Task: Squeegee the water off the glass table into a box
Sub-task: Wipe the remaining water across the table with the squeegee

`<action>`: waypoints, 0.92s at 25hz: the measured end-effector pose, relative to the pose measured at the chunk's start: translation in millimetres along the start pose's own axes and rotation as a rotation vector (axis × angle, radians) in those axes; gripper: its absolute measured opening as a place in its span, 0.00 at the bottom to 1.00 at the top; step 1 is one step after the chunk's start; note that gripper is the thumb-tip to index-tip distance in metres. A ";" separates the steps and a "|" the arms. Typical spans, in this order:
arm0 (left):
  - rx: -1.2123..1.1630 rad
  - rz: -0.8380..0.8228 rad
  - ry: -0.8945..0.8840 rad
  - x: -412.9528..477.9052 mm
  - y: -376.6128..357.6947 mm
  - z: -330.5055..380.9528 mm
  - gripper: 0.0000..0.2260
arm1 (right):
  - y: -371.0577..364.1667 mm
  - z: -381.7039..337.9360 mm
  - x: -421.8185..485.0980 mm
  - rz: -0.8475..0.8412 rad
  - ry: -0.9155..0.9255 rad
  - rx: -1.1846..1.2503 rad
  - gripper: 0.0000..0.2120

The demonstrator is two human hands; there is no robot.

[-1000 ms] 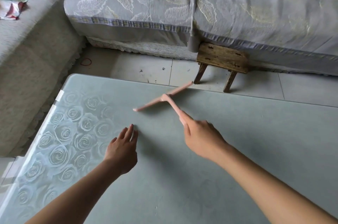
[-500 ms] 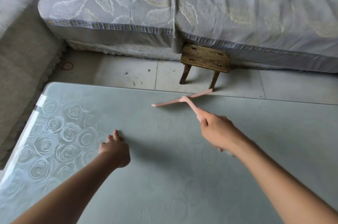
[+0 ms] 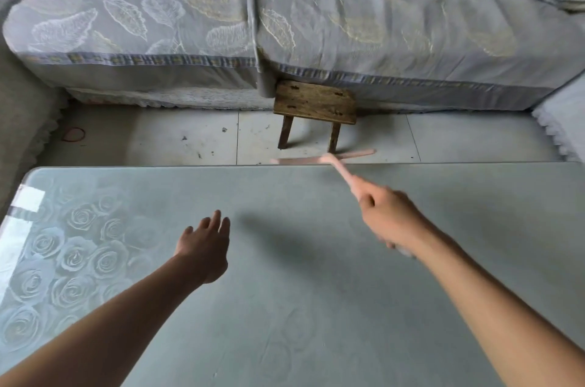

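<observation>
Glass printed with roses along its left side forms the table point(image 3: 285, 307). Over it the left hand point(image 3: 202, 247) is held with fingers straight and relaxed, nothing grasped; contact with the glass cannot be told. Further right, the pink squeegee point(image 3: 326, 160) is seen with its blade along the table's far edge, below a wooden stool point(image 3: 315, 102). Its handle is gripped by the blurred right hand point(image 3: 389, 222).
</observation>
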State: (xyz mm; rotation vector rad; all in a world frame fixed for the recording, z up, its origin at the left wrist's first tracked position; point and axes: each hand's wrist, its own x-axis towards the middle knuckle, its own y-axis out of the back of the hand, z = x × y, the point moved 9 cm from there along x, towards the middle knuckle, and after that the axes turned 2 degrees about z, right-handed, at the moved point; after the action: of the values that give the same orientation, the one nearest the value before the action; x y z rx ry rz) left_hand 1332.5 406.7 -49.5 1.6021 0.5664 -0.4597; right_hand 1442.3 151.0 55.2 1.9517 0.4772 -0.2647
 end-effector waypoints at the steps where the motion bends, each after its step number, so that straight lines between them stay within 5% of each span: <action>1: -0.002 0.024 -0.031 4.7 0.6 9.1 0.31 | -0.7 12.1 10.2 -0.004 -0.059 -0.005 0.28; 8: -0.011 -0.026 -0.054 11.3 -21.0 47.8 0.31 | -70.4 48.8 -110.4 -0.076 -0.127 0.039 0.29; 14: 0.159 -0.190 -0.059 18.5 -16.4 51.2 0.29 | 14.6 61.3 -16.9 0.069 -0.193 0.211 0.27; 19: 0.213 -0.215 -0.053 20.7 -22.4 57.3 0.29 | -32.7 63.2 -48.2 -0.026 -0.211 0.051 0.31; 23: 0.132 -0.214 -0.081 18.2 -24.4 52.6 0.31 | -41.6 46.9 -128.7 -0.161 -0.191 0.150 0.32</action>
State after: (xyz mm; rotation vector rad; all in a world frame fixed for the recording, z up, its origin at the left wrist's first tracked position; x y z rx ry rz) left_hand 1334.0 357.6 -85.4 1.6471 0.6606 -0.7319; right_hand 1310.0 96.5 52.1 2.0110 0.5008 -0.5990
